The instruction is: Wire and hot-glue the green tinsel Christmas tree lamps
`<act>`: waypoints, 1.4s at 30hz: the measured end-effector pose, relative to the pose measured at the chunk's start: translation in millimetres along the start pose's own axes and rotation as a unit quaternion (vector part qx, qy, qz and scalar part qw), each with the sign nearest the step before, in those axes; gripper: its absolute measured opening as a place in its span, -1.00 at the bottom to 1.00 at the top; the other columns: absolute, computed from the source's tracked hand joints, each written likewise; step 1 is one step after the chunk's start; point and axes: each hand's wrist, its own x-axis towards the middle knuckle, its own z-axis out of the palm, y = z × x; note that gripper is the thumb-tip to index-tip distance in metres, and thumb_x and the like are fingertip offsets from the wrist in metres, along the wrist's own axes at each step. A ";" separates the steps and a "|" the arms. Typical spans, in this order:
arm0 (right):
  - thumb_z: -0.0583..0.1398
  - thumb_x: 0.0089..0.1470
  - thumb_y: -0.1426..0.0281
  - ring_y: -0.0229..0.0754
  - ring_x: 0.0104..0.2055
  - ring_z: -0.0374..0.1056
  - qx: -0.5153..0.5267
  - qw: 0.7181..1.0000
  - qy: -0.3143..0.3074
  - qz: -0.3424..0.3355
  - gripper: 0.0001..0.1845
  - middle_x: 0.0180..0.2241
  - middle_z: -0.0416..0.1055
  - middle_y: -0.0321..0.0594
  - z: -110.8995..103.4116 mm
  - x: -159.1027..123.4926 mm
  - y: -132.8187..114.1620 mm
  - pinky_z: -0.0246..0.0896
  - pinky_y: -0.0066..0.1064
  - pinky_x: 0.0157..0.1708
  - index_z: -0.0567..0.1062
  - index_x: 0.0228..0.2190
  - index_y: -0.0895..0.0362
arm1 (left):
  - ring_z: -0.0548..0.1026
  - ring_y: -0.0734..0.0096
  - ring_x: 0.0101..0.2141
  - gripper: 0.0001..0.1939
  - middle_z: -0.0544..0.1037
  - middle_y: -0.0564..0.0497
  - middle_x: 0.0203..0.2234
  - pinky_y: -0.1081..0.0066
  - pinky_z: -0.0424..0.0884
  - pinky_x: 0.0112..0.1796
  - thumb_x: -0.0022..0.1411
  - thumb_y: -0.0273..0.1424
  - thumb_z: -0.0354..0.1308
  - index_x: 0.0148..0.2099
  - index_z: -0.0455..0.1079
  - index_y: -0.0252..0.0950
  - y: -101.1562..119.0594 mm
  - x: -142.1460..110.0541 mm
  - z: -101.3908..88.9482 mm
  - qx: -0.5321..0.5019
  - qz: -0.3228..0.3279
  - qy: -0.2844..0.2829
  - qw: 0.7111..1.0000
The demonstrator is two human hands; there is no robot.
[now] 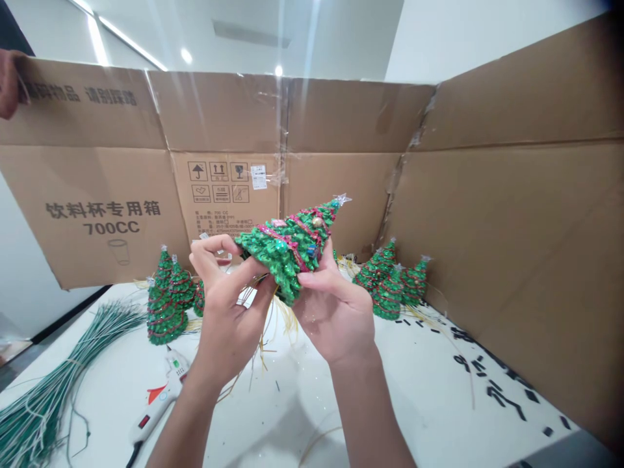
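I hold a small green glittery Christmas tree (287, 244) tipped on its side above the white table (414, 403), its silver star pointing up and right. Pink garland and a gold ball decorate it. My right hand (334, 305) grips the tree from below, thumb pressed on its lower skirt. My left hand (227, 292) pinches the tree's base edge with thumb and fingers; thin straw-coloured strands (266, 331) hang down from under the base between my hands.
Finished little trees stand at the left (166, 302) and right (392, 283). A white glue gun (163, 396) lies near my left forearm. A bundle of green wires (53, 383) sprawls far left. Cardboard walls (511, 214) surround the table; another person's hand (8, 81) grips the top-left edge.
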 end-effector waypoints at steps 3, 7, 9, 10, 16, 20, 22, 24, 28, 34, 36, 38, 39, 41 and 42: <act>0.34 -0.01 0.49 0.07 0.24 0.50 -0.009 1.000 0.000 0.005 -0.06 0.16 0.59 -0.35 0.7 -0.6 -1.1 0.48 -0.08 0.16 0.24 0.33 -0.26 | 0.26 0.13 0.12 -0.84 0.22 -0.06 -0.08 0.12 0.36 0.11 0.43 -0.51 0.20 -0.18 0.54 -0.13 0.2 -0.2 -1.9 -0.013 -0.001 -0.008 1.000; 0.36 -0.01 0.52 0.05 0.26 0.49 -0.003 1.000 0.004 0.018 -0.04 0.15 0.59 -0.36 1.2 -0.4 -3.6 0.47 -0.09 0.17 0.25 0.34 -0.29 | 0.26 0.11 0.12 -0.82 0.23 -0.07 -0.08 0.10 0.35 0.14 0.46 -0.51 0.18 -0.16 0.54 -0.13 1.7 -0.4 -3.5 -0.030 -0.004 -0.021 0.999; 0.37 -0.03 0.52 0.06 0.26 0.49 0.000 1.000 0.005 0.023 -0.03 0.12 0.61 -0.37 1.2 0.1 -4.7 0.47 -0.08 0.17 0.26 0.33 -0.30 | 0.25 0.10 0.12 -0.82 0.23 -0.07 -0.08 0.09 0.35 0.15 0.46 -0.51 0.18 -0.16 0.54 -0.13 2.7 -0.3 -3.7 -0.028 -0.007 -0.022 0.999; 0.37 -0.04 0.52 0.06 0.26 0.49 0.000 1.000 0.006 0.026 -0.03 0.11 0.62 -0.37 1.0 0.2 -5.0 0.47 -0.07 0.17 0.27 0.33 -0.30 | 0.25 0.10 0.12 -0.82 0.22 -0.07 -0.08 0.09 0.35 0.14 0.46 -0.51 0.18 -0.16 0.54 -0.12 3.2 -0.2 -3.8 -0.027 -0.010 -0.022 0.999; 0.37 -0.06 0.54 0.07 0.22 0.51 -0.003 0.999 0.010 0.044 -0.12 0.01 0.67 -0.37 -0.9 -1.3 -5.7 0.46 -0.04 0.19 0.40 0.26 -0.26 | 0.25 0.10 0.12 -0.80 0.22 -0.07 -0.08 0.08 0.34 0.12 0.43 -0.55 0.16 -0.15 0.52 -0.13 8.1 -0.5 -4.9 -0.007 -0.010 -0.026 1.000; 0.37 -0.05 0.55 0.06 0.17 0.54 0.015 0.998 0.003 0.067 -0.16 -0.05 0.69 -0.38 -3.5 -2.3 -7.7 0.48 -0.03 0.18 0.44 0.22 -0.25 | 0.23 0.05 0.11 -0.81 0.22 -0.08 -0.05 -0.01 0.27 0.12 0.44 -0.54 0.15 -0.12 0.52 -0.13 16.0 -2.8 -5.2 0.026 -0.021 -0.023 0.999; 0.37 -0.07 0.56 0.05 0.14 0.55 0.031 0.997 -0.003 0.076 -0.16 -0.10 0.70 -0.41 -4.6 -2.5 -8.8 0.49 -0.03 0.18 0.45 0.21 -0.26 | 0.23 0.04 0.10 -0.81 0.21 -0.09 -0.05 -0.03 0.24 0.12 0.44 -0.54 0.15 -0.12 0.53 -0.14 19.4 -4.0 -5.1 0.046 -0.019 -0.014 0.999; 0.37 -0.09 0.57 0.04 0.12 0.57 0.036 0.996 -0.003 0.083 -0.16 -0.13 0.70 -0.43 -5.2 -2.6 -9.5 0.49 -0.03 0.17 0.46 0.19 -0.27 | 0.23 0.04 0.10 -0.81 0.20 -0.09 -0.04 -0.03 0.23 0.12 0.44 -0.55 0.15 -0.13 0.53 -0.15 21.3 -4.6 -5.1 0.052 -0.015 -0.008 0.999; 0.37 -0.11 0.55 0.08 0.12 0.56 0.020 0.996 -0.001 0.087 -0.21 -0.12 0.70 -0.40 -5.4 -2.6 -10.2 0.51 0.00 0.15 0.50 0.15 -0.25 | 0.23 0.03 0.10 -0.80 0.20 -0.09 -0.05 -0.04 0.24 0.11 0.43 -0.54 0.13 -0.14 0.52 -0.16 21.9 -4.0 -5.6 0.054 -0.012 -0.014 0.998; 0.38 -0.10 0.56 0.08 0.15 0.55 0.023 0.995 -0.008 0.092 -0.22 -0.01 0.68 -0.41 -6.7 -3.1 -12.3 0.49 0.01 0.17 0.52 0.14 -0.25 | 0.22 0.00 0.07 -0.79 0.21 -0.12 -0.05 -0.08 0.22 0.08 0.45 -0.55 0.09 -0.15 0.52 -0.18 20.9 -3.4 -6.8 0.051 0.001 -0.026 0.998; 0.38 -0.11 0.56 0.09 0.14 0.55 0.025 0.995 -0.005 0.094 -0.21 -0.03 0.68 -0.40 -6.4 -3.2 -12.9 0.49 0.01 0.17 0.52 0.14 -0.24 | 0.22 0.00 0.08 -0.79 0.21 -0.12 -0.05 -0.08 0.22 0.08 0.44 -0.55 0.10 -0.14 0.52 -0.18 21.2 -3.4 -7.4 0.054 0.005 -0.027 0.998; 0.39 -0.13 0.57 0.08 0.13 0.56 0.032 0.995 -0.001 0.095 -0.18 -0.08 0.69 -0.41 -5.9 -3.2 -12.9 0.48 0.00 0.17 0.52 0.15 -0.24 | 0.22 -0.01 0.08 -0.79 0.20 -0.11 -0.05 -0.07 0.22 0.10 0.43 -0.56 0.10 -0.13 0.52 -0.18 22.2 -3.3 -8.3 0.056 0.007 -0.026 0.998; 0.39 -0.14 0.58 0.07 0.12 0.56 0.037 0.995 0.000 0.094 -0.16 -0.11 0.69 -0.41 -5.6 -3.3 -12.7 0.48 -0.01 0.18 0.51 0.16 -0.25 | 0.22 0.00 0.08 -0.78 0.20 -0.11 -0.05 -0.07 0.22 0.10 0.43 -0.56 0.09 -0.13 0.52 -0.18 22.8 -3.2 -8.8 0.056 0.008 -0.026 0.998; 0.39 -0.14 0.60 0.05 0.10 0.57 0.046 0.995 -0.002 0.094 -0.15 -0.16 0.69 -0.43 -5.4 -3.6 -12.2 0.47 -0.02 0.18 0.51 0.16 -0.25 | 0.22 0.00 0.08 -0.78 0.20 -0.12 -0.05 -0.06 0.22 0.11 0.43 -0.56 0.09 -0.13 0.52 -0.18 24.0 -3.0 -9.6 0.060 0.007 -0.027 0.998; 0.39 -0.13 0.61 0.04 0.09 0.57 0.050 0.994 -0.002 0.094 -0.16 -0.17 0.69 -0.43 -5.4 -3.8 -12.0 0.47 -0.02 0.19 0.51 0.16 -0.25 | 0.22 0.00 0.08 -0.78 0.21 -0.12 -0.05 -0.05 0.21 0.11 0.43 -0.56 0.08 -0.14 0.52 -0.18 24.5 -2.9 -9.8 0.063 0.008 -0.027 0.998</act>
